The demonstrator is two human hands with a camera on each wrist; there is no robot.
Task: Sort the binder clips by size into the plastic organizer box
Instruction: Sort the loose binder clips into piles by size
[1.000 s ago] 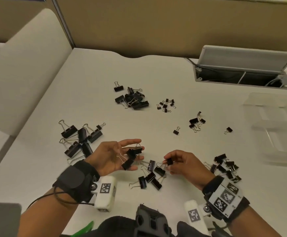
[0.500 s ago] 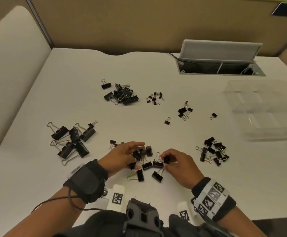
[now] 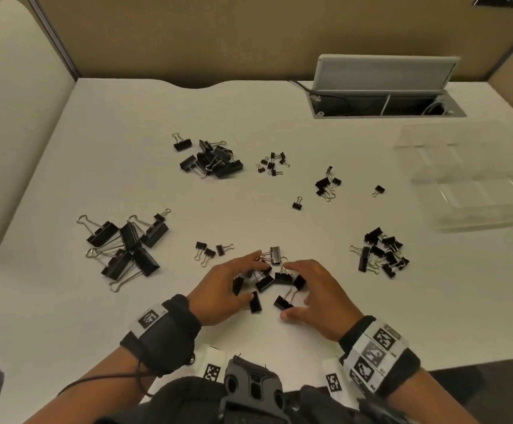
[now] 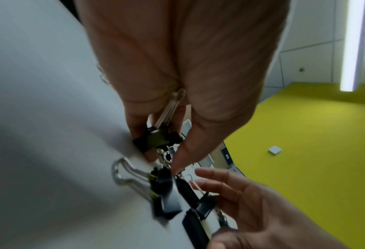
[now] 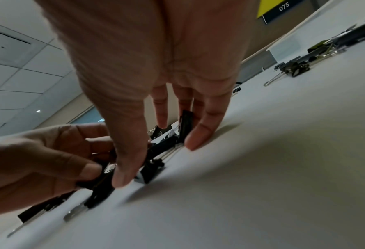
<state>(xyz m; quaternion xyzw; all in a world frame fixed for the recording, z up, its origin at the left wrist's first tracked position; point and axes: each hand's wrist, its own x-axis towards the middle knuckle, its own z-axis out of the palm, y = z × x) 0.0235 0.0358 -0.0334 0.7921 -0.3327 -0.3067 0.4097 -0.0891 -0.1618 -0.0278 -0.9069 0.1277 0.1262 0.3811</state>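
Black binder clips lie sorted in piles on the white table point(image 3: 188, 325). A loose cluster of medium clips point(image 3: 264, 283) sits between my hands at the near edge. My left hand point(image 3: 243, 280), palm down, grips a medium clip point(image 4: 155, 139) between thumb and fingers, with the clip's wire handle running up into the palm. My right hand point(image 3: 291, 290) hovers over the cluster with its fingers spread and fairly straight, their tips touching clips and table. One clip point(image 5: 186, 124) stands beside its fingers. The clear plastic organizer box point(image 3: 475, 221) is at the far right, beyond both hands.
Large clips point(image 3: 123, 246) are heaped at the left and a medium heap point(image 3: 212, 160) lies further back. Tiny clips point(image 3: 272, 163) and small groups point(image 3: 327, 185) sit mid-table, and another pile point(image 3: 380, 255) lies right of my hands. An open cable hatch point(image 3: 383, 102) is at the back.
My left hand turned from palm up to palm down and dropped onto the cluster. My right hand went from pinching a clip to spreading its fingers. The view shifted forward.
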